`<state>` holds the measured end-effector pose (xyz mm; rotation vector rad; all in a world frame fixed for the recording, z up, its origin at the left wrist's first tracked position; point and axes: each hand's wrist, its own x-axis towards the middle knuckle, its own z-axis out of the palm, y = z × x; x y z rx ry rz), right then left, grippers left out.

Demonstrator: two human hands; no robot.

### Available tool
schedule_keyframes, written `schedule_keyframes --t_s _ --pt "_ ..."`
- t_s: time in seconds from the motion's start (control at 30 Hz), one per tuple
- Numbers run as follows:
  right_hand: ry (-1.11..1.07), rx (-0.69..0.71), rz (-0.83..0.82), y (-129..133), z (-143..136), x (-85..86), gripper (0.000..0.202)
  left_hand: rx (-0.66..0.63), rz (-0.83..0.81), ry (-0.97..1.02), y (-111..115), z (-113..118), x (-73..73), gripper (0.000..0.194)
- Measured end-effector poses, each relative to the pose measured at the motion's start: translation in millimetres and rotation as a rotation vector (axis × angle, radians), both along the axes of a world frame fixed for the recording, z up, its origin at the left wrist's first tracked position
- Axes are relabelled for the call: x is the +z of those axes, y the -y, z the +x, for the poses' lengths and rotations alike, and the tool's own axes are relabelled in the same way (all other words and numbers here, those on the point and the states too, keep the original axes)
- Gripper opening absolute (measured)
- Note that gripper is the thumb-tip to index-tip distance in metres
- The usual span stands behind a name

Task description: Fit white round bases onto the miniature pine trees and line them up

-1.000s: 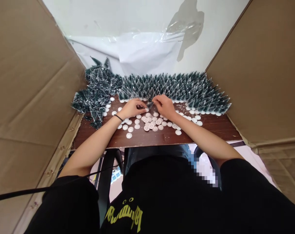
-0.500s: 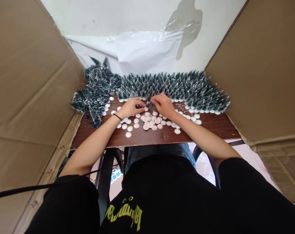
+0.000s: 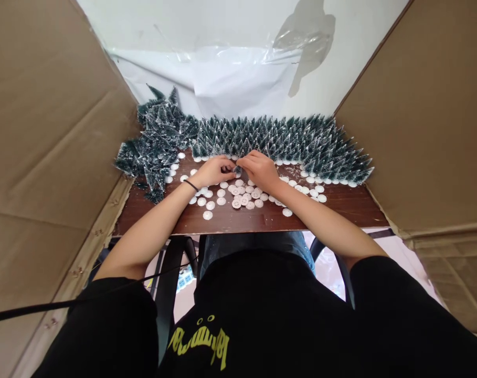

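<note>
Both my hands meet over the middle of the table, at the front of the standing tree rows. My left hand [image 3: 215,171] is closed in a pinch at the lower end of a small frosted miniature Christmas tree [image 3: 238,169], where a white round base seems to sit. From the right, my right hand [image 3: 259,169] pinches the same tree near its top, its fingers partly covering it. Just below my hands lie loose white round bases [image 3: 244,198], several overlapping in a pile.
Rows of upright frosted trees [image 3: 269,139] on white bases line the back. A heap of trees without visible bases [image 3: 155,139] lies at the left. Brown fabric walls [image 3: 427,131] flank the brown table [image 3: 340,207]. A black cable [image 3: 65,303] crosses at lower left.
My right hand has moved slightly left, closer to my left hand. The small tree between them now looks more upright. The whole view has shifted a little.
</note>
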<state>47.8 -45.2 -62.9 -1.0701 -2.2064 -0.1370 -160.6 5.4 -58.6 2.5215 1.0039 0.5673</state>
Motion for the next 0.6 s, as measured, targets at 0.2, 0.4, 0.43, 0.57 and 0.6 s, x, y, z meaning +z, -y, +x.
schedule_keyframes --t_s 0.2,0.4,0.43,0.57,0.6 --pt "0.063 0.000 -0.023 -2.4 1.2 -0.6 0.040 0.003 -0.014 0.016 3.5 2.2 2.9 0.014" --pt "-0.051 -0.028 -0.057 8.1 6.1 2.8 0.046 0.042 -0.031 0.032 8.6 5.6 7.0 0.011" --pt "-0.085 -0.045 -0.058 9.1 7.3 3.3 0.048 0.061 -0.037 0.027 9.2 6.3 7.3 0.011" --pt "-0.128 -0.038 -0.101 7.9 13.3 2.4 0.042 0.179 -0.033 -0.005 11.3 8.8 7.4 0.009" --pt "-0.115 -0.017 -0.127 7.0 14.3 1.5 0.040 0.213 -0.018 -0.014 12.1 9.2 7.3 0.008"
